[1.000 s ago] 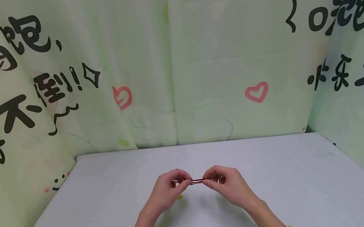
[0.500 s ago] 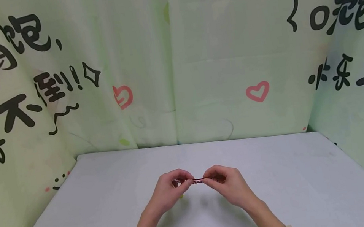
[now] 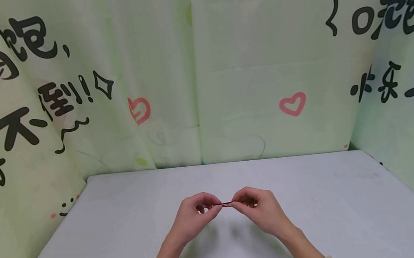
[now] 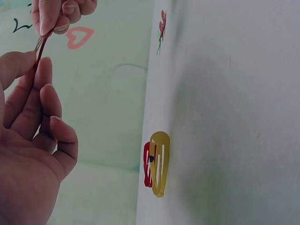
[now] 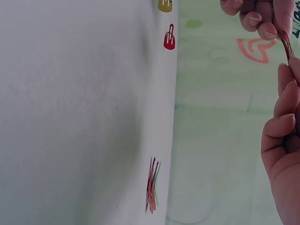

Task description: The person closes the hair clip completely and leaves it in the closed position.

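Above the white table (image 3: 213,178), your left hand (image 3: 195,215) and right hand (image 3: 260,210), near but apart, pinch dark red strands (image 3: 226,204) stretched between them. On the tabletop lie a yellow snap hair clip (image 4: 160,161), a red snap hair clip (image 5: 169,45) near it and, well apart, a loose red-and-green bundle (image 5: 151,187); a printed green curtain (image 3: 175,128) hangs beyond.

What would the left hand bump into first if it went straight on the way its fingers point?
Most likely the right hand, facing the left hand across the thin dark-red strands both pinch, though exact depth is hard to judge.
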Available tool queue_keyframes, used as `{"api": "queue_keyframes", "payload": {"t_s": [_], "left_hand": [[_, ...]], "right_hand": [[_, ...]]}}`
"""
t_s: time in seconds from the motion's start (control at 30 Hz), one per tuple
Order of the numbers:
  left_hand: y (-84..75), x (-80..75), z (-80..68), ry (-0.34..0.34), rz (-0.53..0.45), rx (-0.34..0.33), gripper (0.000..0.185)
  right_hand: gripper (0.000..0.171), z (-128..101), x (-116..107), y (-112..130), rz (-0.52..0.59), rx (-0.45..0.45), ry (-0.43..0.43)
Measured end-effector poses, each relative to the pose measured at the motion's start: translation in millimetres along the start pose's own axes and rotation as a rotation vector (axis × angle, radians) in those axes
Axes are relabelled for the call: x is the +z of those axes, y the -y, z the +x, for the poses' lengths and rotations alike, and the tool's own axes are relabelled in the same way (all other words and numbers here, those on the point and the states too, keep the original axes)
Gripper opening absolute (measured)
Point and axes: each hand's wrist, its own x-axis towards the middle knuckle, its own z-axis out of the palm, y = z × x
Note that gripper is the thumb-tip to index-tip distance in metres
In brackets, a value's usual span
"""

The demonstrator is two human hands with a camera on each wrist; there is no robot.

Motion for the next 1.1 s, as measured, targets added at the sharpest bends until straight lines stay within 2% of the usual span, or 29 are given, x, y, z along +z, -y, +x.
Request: {"api": "queue_keyframes", "payload": {"t_s": [0.33,0.53,0.7,0.9,1.1], "left_hand": [[-2.1,2.9,-0.7,-0.031,-0.013,-0.009,0.003],[-0.6,5.6,0.1,-0.056,0.054,-0.003,0.001],[0.3,7.5,0.6,-0.079,0.108,-0.003,0.006],[0.0,9.7,0.3,-0.109,0.138,-0.005,0.01],[0.1,13.0,-1.2,-0.123,0.16,0.024,0.012]], "right_hand": [[0.011,-2,3,-3,-0.024,-0.037,-0.018],[0.013,-1,5,-4,-0.051,-0.019,-0.028],[0.013,-2,7,-4,-0.062,-0.005,-0.035],[0.01,-1,9,-4,-0.071,0.003,-0.025],[0.009,-1,9,-5,-0.075,0.004,-0.01]]}}
